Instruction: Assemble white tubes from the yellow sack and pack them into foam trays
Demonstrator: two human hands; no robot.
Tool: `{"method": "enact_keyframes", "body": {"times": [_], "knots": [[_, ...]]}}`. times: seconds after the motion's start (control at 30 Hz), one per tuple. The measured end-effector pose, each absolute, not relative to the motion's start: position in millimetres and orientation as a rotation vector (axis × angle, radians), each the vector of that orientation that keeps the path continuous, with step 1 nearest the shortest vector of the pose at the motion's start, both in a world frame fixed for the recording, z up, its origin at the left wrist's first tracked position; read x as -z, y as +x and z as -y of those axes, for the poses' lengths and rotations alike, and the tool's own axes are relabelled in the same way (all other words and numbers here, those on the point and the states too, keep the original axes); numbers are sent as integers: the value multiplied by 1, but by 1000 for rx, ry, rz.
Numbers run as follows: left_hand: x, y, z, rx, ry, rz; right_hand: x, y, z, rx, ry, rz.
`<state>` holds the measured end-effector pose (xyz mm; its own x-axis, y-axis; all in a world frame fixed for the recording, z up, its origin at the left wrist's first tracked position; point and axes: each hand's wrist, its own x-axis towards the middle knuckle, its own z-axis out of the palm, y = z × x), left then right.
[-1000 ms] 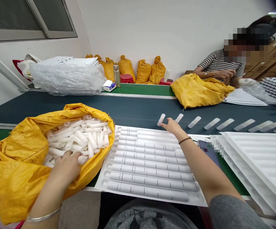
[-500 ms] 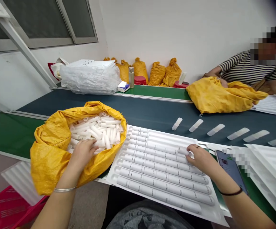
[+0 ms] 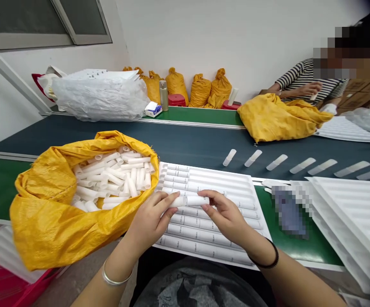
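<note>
Above the white grooved tray [image 3: 223, 177], my two hands meet end to end over two short pieces. My left hand [image 3: 149, 219] is closed on a plain white tube [image 3: 178, 202]. In the fingers of my right hand [image 3: 226, 216] is a white cylinder [image 3: 198, 200], its near end meeting the tube. Whether one end sits inside the other, I cannot tell. Below them, rows of white cylinders with small black print [image 3: 200, 246] lie in the tray's grooves. An open yellow sack [image 3: 50, 217] left of the tray holds many loose white tubes [image 3: 108, 175].
Several two-part tubes [image 3: 277, 162] stand spaced along the dark conveyor belt [image 3: 191, 140]. Stacked white trays [image 3: 354, 213] and a blurred phone [image 3: 290, 213] lie to the right. Across the belt, a person in a striped top [image 3: 300, 79] sits behind another yellow sack [image 3: 281, 119].
My left hand has come out of the sack with a tube. My right hand has lifted a cylinder off the tray and moved left to meet it. The other person's hand has risen.
</note>
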<state>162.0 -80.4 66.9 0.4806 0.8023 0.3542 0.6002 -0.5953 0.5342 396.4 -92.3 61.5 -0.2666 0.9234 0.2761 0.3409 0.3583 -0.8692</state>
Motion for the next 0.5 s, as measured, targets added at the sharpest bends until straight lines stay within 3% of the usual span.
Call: {"method": "enact_keyframes", "body": {"times": [0.1, 0.5], "knots": [[-71, 158, 81, -781, 2468, -1157, -69, 404, 85, -698, -1060, 1987], [-80, 156, 81, -723, 2366, -1038, -89, 409, 80, -581, -817, 2221]]}}
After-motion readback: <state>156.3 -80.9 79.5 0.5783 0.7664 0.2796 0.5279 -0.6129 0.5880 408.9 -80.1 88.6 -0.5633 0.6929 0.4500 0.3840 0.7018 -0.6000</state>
